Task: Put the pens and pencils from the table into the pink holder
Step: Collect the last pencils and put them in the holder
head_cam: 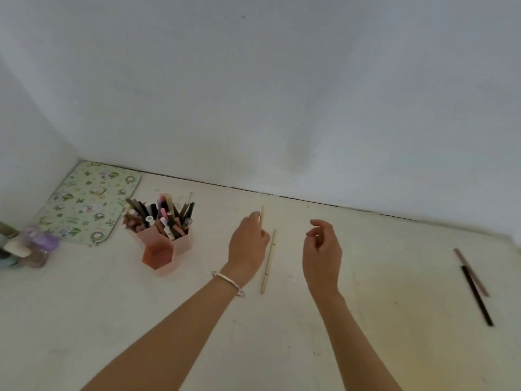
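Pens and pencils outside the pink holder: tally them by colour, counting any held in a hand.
Beige: 2, a short pale beige pencil pinched in the left hand and a long pale beige pencil lying on the table
Brown-pink: 1, a thin brown-pink pencil
Black: 1, a thin black pen
Total: 4

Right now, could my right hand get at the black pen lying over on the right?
Probably yes. The right hand holds nothing, and only bare table lies between it and the black pen. The brown pencil lies alongside the pen, which still shows along its length.
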Tool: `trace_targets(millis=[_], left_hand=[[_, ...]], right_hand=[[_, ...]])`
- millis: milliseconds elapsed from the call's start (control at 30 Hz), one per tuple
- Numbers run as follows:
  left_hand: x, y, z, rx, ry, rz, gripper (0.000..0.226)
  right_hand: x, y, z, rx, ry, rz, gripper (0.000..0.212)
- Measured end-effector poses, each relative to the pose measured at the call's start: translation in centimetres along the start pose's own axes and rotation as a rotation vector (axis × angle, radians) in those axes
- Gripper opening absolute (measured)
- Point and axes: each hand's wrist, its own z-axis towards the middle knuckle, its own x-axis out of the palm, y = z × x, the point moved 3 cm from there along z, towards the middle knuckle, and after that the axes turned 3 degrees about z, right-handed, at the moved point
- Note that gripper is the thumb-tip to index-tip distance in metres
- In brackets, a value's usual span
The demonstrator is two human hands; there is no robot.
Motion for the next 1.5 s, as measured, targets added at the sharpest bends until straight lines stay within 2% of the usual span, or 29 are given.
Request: trace_targets(millis=[100,167,233,367,433,533,600,700,900,1033,1100,1167,1333,1500], left_hand=[[-4.2,-1.9,0.5,0.049,-0.118,-0.389,0.066],[-6.5,-2.4,0.6,0.068,-0.141,-0.533,0.075],[-8.0,-3.0,0.1,0.091,-0.136,-0.568,0.081],[-10.5,-3.2,-1.7,0.119,-0.129,-0.542,0.075],[-13.0,-2.4,-2.3,0.15,-0.258,-0.494,0.07],[-18.1,0.2,-2.9,0.224,-0.527,-0.391,0.066],[-20.5,2.3,-3.0,0.248,-0.624,-0.331,0.065],[-21.6,5.2,-2.9,0.207,-0.648,-0.225,0.065],[-19.2,8.1,-3.1,0.238,-0.639,-0.075,0.052],[-18.4,9.2,-3.0,0.266,-0.64,0.056,0.018],[-17.9,9.5,-3.4,0.291,-0.608,0.143,0.012],[-17.8,9.7,-4.2,0.319,-0.643,0.192,0.014],[-19.9,9.8,-5.2,0.29,-0.769,0.052,0.029],[-21.1,9.2,-5.5,0.279,-0.774,-0.042,0.034]], right_hand=[[2.9,-1.6,-0.3,0.171,0.275,-0.232,0.034],[5.2,-2.2,-1.1,0.243,0.438,-0.364,0.039],[6.7,-2.7,-1.9,0.23,0.476,-0.465,0.045],[8.2,-2.1,-2.3,0.143,0.526,-0.549,0.059],[7.9,-0.3,-1.3,0.109,0.478,-0.403,0.064],[6.5,4.8,0.2,-0.03,0.235,0.012,0.067],[5.7,8.2,0.4,-0.138,0.118,0.246,0.072],[5.7,12.3,-0.2,-0.264,0.106,0.368,0.081],[6.9,13.9,-2.5,-0.297,0.078,0.493,0.076],[8.3,13.5,-3.9,-0.294,0.054,0.548,0.075],[9.2,13.4,-4.4,-0.295,0.057,0.548,0.075],[10.2,13.2,-4.9,-0.307,0.074,0.538,0.076],[13.0,12.9,-5.7,-0.411,0.182,0.392,0.069],[14.6,11.6,-7.2,-0.689,0.266,0.061,0.042]])
